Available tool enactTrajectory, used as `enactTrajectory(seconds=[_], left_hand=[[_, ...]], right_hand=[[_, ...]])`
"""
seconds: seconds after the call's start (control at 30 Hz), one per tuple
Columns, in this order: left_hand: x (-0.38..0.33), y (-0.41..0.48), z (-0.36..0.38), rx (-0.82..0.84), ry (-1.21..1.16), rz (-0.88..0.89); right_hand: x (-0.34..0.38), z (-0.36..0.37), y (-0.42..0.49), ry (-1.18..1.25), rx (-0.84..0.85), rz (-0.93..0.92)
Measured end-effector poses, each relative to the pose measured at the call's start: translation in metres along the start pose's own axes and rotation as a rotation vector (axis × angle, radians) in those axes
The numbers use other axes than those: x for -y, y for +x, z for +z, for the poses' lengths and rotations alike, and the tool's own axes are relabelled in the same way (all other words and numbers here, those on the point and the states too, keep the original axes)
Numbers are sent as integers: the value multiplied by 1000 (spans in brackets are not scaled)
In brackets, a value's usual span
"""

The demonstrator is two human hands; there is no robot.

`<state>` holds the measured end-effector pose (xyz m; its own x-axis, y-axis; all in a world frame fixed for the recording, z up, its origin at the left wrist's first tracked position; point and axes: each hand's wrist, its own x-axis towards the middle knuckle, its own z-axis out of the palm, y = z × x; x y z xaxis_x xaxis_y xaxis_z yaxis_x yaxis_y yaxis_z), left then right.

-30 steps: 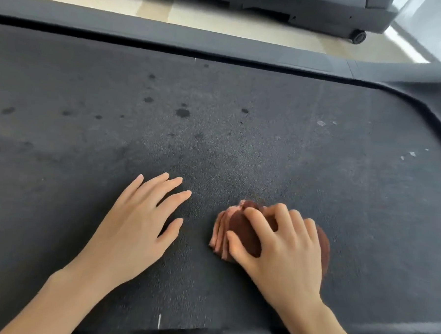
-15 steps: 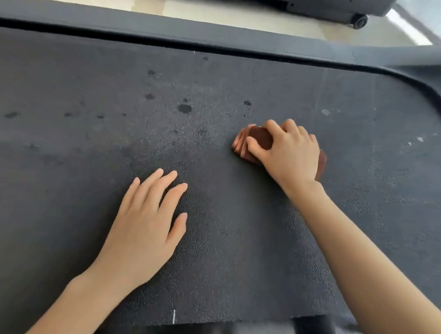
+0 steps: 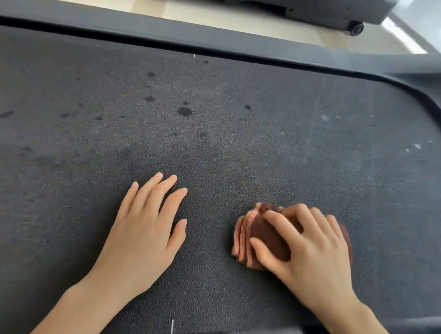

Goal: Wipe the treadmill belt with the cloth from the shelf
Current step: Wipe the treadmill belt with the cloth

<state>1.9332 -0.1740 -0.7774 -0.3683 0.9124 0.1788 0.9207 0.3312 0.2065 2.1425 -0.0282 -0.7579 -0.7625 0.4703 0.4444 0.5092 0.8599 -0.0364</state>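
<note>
One folded brown cloth (image 3: 242, 240) lay on the treadmill belt (image 3: 240, 155), near its close edge, the right hand (image 3: 312, 253) gripping it with curled fingers (image 3: 281, 225); the left hand (image 3: 141, 236) rested flat alongside, fingers slightly spread

Brown cloth (image 3: 242, 244), folded in layers, lying on dark textured treadmill belt (image 3: 240, 155), belt dark-spotted farther away
</note>
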Motion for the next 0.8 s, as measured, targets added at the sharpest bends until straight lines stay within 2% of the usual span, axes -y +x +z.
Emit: enactTrajectory(seconds=[0.17, 0.3, 0.43, 0.7, 0.8], left_hand=[[-3, 0, 2, -35, -10, -14], [-2, 1, 0, -24, 13, -18], [-2, -1, -1, -8, 52, -36], [-6, -35, -11, 46, 50, -83], [-8, -58, -21, 81, 44, -117]], right_hand=[[-18, 8, 22, 54, 19, -27], [-48, 34, 75, -28, -21, 120], [-48, 54, 116, -82, -13, 236], [-38, 45, 101, -35, -45, 179], [-45, 45, 94, 24, 40, 208]])
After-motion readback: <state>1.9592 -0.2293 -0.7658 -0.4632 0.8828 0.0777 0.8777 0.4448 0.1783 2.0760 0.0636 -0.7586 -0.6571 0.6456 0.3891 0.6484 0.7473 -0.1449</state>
